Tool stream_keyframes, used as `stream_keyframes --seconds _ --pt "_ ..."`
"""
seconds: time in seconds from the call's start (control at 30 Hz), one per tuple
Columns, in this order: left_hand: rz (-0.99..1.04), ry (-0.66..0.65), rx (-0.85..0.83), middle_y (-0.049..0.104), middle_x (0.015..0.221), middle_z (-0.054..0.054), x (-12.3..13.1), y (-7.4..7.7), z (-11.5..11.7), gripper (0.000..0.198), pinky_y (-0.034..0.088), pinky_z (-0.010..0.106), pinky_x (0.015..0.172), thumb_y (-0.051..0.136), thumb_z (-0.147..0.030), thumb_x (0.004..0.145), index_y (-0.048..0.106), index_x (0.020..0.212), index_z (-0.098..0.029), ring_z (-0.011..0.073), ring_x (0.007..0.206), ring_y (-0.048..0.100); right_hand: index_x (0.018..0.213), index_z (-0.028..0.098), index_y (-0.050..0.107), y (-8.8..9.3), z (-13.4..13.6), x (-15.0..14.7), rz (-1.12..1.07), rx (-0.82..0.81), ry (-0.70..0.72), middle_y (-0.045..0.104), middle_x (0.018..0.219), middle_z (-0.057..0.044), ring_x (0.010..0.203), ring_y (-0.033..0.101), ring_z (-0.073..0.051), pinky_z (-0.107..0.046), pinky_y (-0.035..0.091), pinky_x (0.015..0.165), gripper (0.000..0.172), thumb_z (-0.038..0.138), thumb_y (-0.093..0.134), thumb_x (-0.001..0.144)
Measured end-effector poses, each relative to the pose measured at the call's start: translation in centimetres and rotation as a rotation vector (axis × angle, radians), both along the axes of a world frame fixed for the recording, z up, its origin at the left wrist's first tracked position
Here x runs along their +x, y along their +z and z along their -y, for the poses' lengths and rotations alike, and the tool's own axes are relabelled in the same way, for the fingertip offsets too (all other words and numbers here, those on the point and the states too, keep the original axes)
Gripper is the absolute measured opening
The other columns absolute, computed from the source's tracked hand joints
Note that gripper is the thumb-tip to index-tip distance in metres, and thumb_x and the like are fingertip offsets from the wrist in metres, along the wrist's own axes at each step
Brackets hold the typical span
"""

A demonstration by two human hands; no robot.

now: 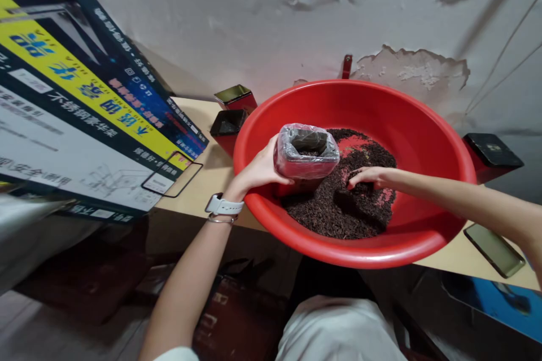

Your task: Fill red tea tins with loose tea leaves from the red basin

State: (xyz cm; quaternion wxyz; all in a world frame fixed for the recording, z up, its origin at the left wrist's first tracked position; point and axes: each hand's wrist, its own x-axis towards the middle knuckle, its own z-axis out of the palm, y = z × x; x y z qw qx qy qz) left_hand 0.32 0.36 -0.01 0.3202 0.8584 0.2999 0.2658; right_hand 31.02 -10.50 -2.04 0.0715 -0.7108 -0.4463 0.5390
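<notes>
Your white-clad lap (339, 327) sits closest to the camera, at the bottom edge, with both of your bare forearms reaching forward from it over the table's near edge. Your left hand (258, 172) wears a white watch (222, 205) and a thin bangle at the wrist, and its fingers are wrapped around the left side of a red tin lined with a clear plastic bag (305, 153); the thumb lies across the tin's front. You hold the tin upright, or nearly so, inside the red basin (423, 124), with its base down among the dark loose tea leaves (339, 208). The bag's mouth is folded out over the rim, and some dark leaf shows inside it.

Your right hand (370, 176) lies just right of the tin, palm down on the heap of leaves. Its fingers are curled into the leaves with the tips buried, so you cannot tell whether they clutch any.

The basin rests on a pale wooden table (199, 180) and overhangs its front edge toward you. Behind the basin's left rim stand two more open red tins (235, 107), one behind the other. A large printed cardboard box (84, 107) leans at the left. A black-topped red box (491, 152) stands at the right beside the basin, and a phone (493, 248) lies flat nearer you. Peeling plaster covers the wall (415, 67) behind.
</notes>
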Motion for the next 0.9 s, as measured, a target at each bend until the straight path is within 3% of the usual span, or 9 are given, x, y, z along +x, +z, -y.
stream_keyframes --seconds 0.07,0.17,0.27,0.37,0.53,0.7,0.8,0.9 --pt "0.006 -0.011 0.003 0.036 0.154 0.021 0.0 -0.1 -0.1 0.127 0.028 0.057 0.119 0.091 -0.034 0.047 0.021 0.152 -0.018 0.0410 0.142 0.037 0.074 0.019 0.064 1.8 -1.1 0.5 -0.076 0.022 -0.104 0.071 0.082 -0.005 0.081 0.066 -0.019 -0.031 0.055 0.076 0.007 0.025 0.067 0.071" --pt "0.024 -0.020 0.010 0.037 0.153 0.020 0.0 -0.1 0.0 0.125 0.029 0.056 0.119 0.091 -0.035 0.047 0.023 0.151 -0.017 0.0410 0.142 0.037 0.066 0.018 0.060 5.7 -3.4 0.5 -0.099 0.139 -0.181 0.065 0.066 -0.002 0.063 0.061 -0.015 -0.028 0.054 0.068 0.013 0.020 0.072 0.071" --pt "0.016 -0.016 0.010 0.040 0.151 0.019 0.1 0.1 0.2 0.121 0.030 0.056 0.119 0.091 -0.033 0.047 0.027 0.149 -0.018 0.0408 0.140 0.040 0.066 0.018 0.060 10.1 -6.0 -1.1 -0.081 0.330 -0.158 0.065 0.068 -0.001 0.066 0.062 -0.014 -0.027 0.054 0.068 0.017 0.017 0.076 0.069" --pt "0.004 -0.017 0.008 0.039 0.152 0.019 0.1 0.2 0.4 0.121 0.029 0.055 0.119 0.090 -0.032 0.048 0.026 0.149 -0.018 0.0405 0.140 0.039 0.070 0.019 0.061 12.9 -7.8 -4.0 -0.031 0.521 -0.045 0.065 0.072 -0.001 0.072 0.063 -0.015 -0.026 0.054 0.068 0.020 0.022 0.080 0.067" --pt "-0.012 -0.032 -0.005 0.034 0.155 0.021 0.1 0.2 0.5 0.127 0.031 0.057 0.117 0.090 -0.033 0.051 0.015 0.152 -0.020 0.0411 0.142 0.038 0.087 0.019 0.069 14.0 -7.8 -8.3 0.139 0.646 0.246 0.068 0.086 -0.003 0.083 0.063 -0.017 -0.027 0.054 0.073 0.034 0.041 0.085 0.066" --pt "-0.016 -0.035 -0.013 0.030 0.156 0.025 0.2 0.1 0.4 0.133 0.029 0.059 0.117 0.090 -0.033 0.050 0.008 0.154 -0.018 0.0422 0.143 0.035 0.093 0.016 0.070 14.1 -7.3 -8.7 0.131 0.592 0.250 0.070 0.092 -0.008 0.088 0.065 -0.019 -0.030 0.053 0.080 0.051 0.064 0.054 0.090" --pt "-0.006 -0.037 -0.020 0.029 0.157 0.024 0.2 0.1 0.4 0.134 0.027 0.059 0.118 0.090 -0.032 0.050 0.007 0.154 -0.018 0.0411 0.144 0.033 0.091 0.015 0.071 14.1 -7.2 -8.4 0.107 0.553 0.213 0.070 0.088 -0.010 0.086 0.066 -0.020 -0.033 0.053 0.082 0.055 0.060 0.040 0.097" --pt "-0.005 -0.040 -0.013 0.029 0.157 0.024 0.2 0.1 0.4 0.133 0.026 0.059 0.118 0.090 -0.033 0.051 0.007 0.154 -0.019 0.0407 0.145 0.033 0.087 0.014 0.072 13.9 -7.1 -8.2 0.137 0.606 0.229 0.071 0.084 -0.009 0.086 0.066 -0.020 -0.034 0.053 0.083 0.042 0.046 0.048 0.098"
